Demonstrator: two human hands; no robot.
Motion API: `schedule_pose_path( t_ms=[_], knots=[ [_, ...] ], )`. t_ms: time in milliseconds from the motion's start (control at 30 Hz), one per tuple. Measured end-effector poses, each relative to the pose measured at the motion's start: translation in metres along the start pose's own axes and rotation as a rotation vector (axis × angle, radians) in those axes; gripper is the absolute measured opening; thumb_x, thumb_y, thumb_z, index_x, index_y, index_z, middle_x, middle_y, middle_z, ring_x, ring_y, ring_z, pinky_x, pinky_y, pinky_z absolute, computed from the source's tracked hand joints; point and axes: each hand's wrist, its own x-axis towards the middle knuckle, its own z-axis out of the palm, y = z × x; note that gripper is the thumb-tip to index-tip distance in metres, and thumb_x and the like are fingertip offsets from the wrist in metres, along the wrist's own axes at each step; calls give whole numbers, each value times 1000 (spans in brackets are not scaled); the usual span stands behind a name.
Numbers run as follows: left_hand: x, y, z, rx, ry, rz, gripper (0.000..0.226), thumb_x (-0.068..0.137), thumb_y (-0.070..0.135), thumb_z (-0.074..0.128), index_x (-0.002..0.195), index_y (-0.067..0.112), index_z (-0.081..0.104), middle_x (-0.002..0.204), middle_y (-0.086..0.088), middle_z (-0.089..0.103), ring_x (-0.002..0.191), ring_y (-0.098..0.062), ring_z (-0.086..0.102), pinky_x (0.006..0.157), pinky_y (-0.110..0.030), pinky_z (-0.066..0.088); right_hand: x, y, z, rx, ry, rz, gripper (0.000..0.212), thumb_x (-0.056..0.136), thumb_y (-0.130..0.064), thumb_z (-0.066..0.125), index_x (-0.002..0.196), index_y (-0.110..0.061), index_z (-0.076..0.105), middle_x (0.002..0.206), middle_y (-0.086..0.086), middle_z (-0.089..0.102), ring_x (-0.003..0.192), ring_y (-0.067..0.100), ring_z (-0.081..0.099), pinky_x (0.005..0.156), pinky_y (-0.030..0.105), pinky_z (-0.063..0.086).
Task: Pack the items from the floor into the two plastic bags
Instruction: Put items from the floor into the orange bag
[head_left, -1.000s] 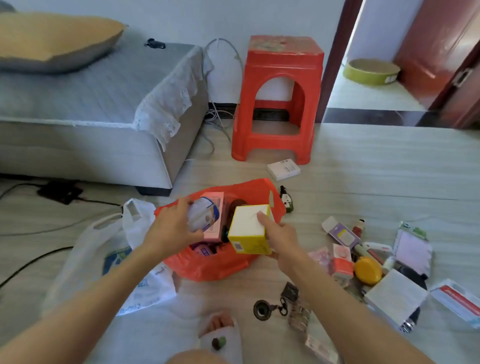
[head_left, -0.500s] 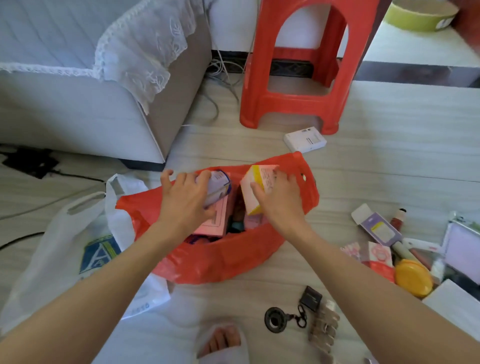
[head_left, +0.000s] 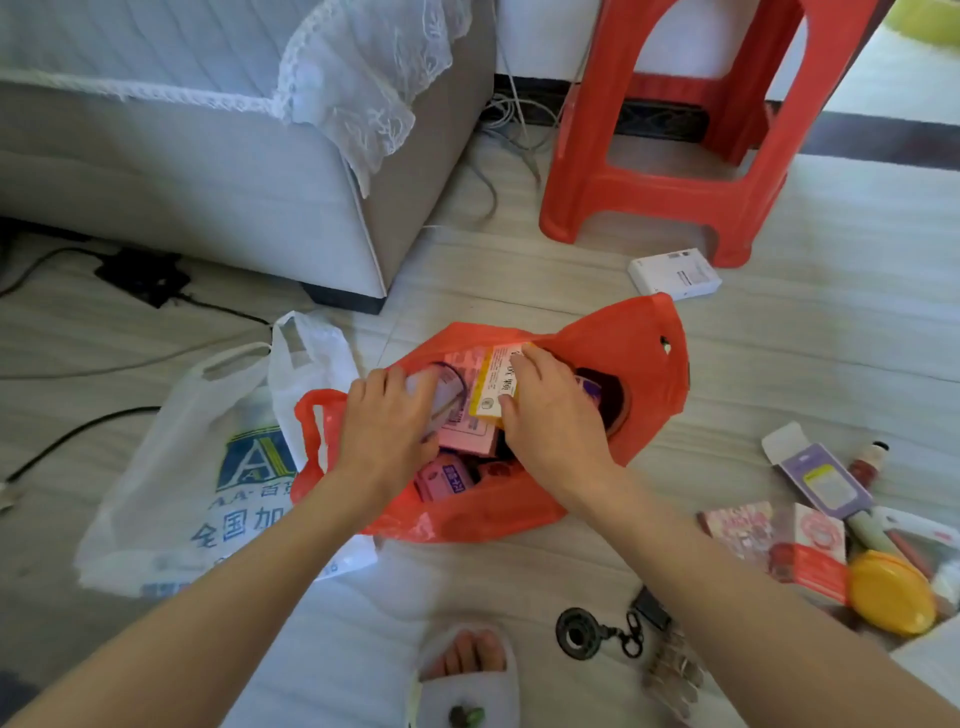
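two plastic bags lie on the floor: one red bag (head_left: 639, 358) and one white bag (head_left: 197, 467). there is one red stool (head_left: 670, 192), one yellow round case (head_left: 891, 592), and two hands.

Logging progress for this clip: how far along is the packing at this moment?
Partly done. The red bag already holds several pink boxes. In hand: the right hand pushes a yellow box in while the left hand grips a roundish white item. Left: the pile at right, white box, keyring; the white bag looks flat.
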Motion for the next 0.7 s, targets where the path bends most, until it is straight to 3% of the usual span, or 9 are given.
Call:
schedule_pose_path(
  t_ms=[67,133,233,333,433,600,700],
  knots=[
    [-5,-2,0,-3,39,112,74,37,26,85,102,15,50,81,-12,62,72,-32,58,61,-35,47,-6,-3,3,-53,145,-149,32,68,-4,71,99,-1,64,106,16,64,96,34,62,77,38,55],
    [-7,-7,-1,-31,18,188,79,39,31,86,106,17,46,87,-10,64,77,-30,60,65,-36,48,-11,-1,5,-113,194,-233,25,64,-3,71,89,-4,67,95,13,67,91,32,64,82,38,51],
    [-13,-15,-8,-129,-103,253,69,52,33,80,112,17,51,103,-7,64,90,-27,58,74,-36,47,-19,6,-3,-182,257,-326,16,69,-4,66,85,-6,69,99,11,68,104,31,62,102,40,37],
    [-21,-15,-12,-346,-255,233,64,70,29,70,127,19,44,128,1,49,116,-18,42,95,-28,34,-28,17,-22,-192,368,-320,9,78,-4,62,82,-7,69,102,10,68,112,29,58,108,45,32],
    [-19,-10,-16,-459,-346,195,69,72,26,69,134,23,37,132,4,43,122,-12,34,100,-23,29,-38,33,-35,-169,449,-219,14,83,-8,57,91,-7,69,105,11,67,113,30,56,109,47,31],
    [-14,2,-16,-587,-322,230,67,71,26,73,131,24,42,125,6,49,109,-3,39,92,-16,32,-49,58,-42,-136,510,-151,21,85,-6,54,104,-3,64,106,16,62,107,29,52,98,46,41],
    [-18,18,-6,-614,-353,302,63,72,21,73,130,21,46,126,5,52,115,-9,43,92,-10,26,-61,58,-48,117,514,-4,9,84,-6,60,92,-4,57,89,10,55,81,20,52,74,30,45]
  ],
)
